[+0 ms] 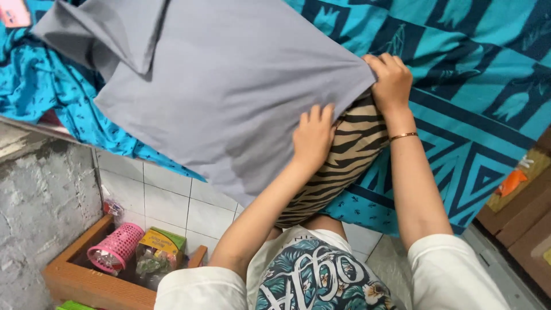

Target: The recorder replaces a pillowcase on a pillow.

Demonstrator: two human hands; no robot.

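Observation:
A pillow with a tan and black striped print (pixel 344 155) pokes out of a plain grey pillowcase (pixel 218 86) that covers most of it. My left hand (pixel 313 136) lies flat on the open edge of the grey pillowcase, fingers together, pressing on the pillow beneath. My right hand (pixel 391 80), with a thin bracelet on the wrist, pinches the upper corner of the pillowcase's opening. The pillow rests against my lap and over a bed with a teal patterned sheet (pixel 470 86).
A wooden tray (pixel 74 275) on the white tiled floor at lower left holds a pink plastic basket (pixel 115 248) and a green and yellow packet (pixel 160 247). A rough grey wall (pixel 34 201) stands at left. Brown wooden furniture (pixel 522 229) is at lower right.

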